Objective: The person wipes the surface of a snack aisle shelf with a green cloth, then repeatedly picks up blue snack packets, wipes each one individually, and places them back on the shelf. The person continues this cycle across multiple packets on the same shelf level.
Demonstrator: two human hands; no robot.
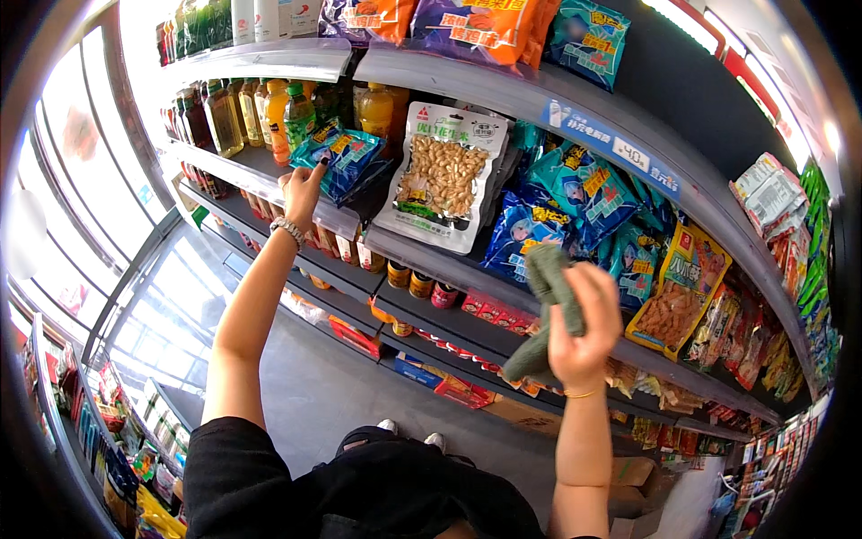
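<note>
My left hand (302, 195) grips a blue and teal snack bag (347, 158) at the shelf's front edge, thumb on top of it. A green cloth (555, 296), folded and hanging down, is held in my right hand (586, 323) in front of the same shelf. Between the two hands a white bag of peanuts (441, 175) leans upright on the shelf. Behind the cloth, more blue snack bags (525, 229) and teal snack bags (582, 188) lie in a pile.
Bottled drinks (222, 118) stand left on this shelf. The upper shelf (465, 64) juts out above, carrying orange and purple bags (481, 30). Yellow snack bag (680, 290) sits to the right. Cans (421, 284) stand on the lower shelf. Cardboard boxes (633, 471) rest on the floor at right.
</note>
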